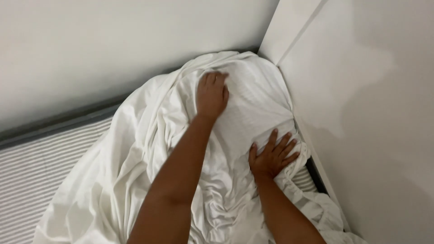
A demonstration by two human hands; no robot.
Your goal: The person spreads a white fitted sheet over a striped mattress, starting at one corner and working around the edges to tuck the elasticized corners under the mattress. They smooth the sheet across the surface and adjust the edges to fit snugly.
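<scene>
The single head-worn view looks steeply down from close above the white sheet (135,149), facing the wall corner (275,58) beyond it.

The white sheet (135,158) under my hands is soft woven cloth, matt, heavily creased and bunched, with a faint fine stripe woven into the smoother stretch between my left hand (211,96) and my right hand (271,156). Left of the sheet, the bare mattress (40,167) shows a ribbed, striped fabric, also matt. Beyond the sheet the wall (90,49) looks like smooth painted plaster, matt. Right of the sheet, the white panel (375,113) is smooth with a slight sheen.
</scene>
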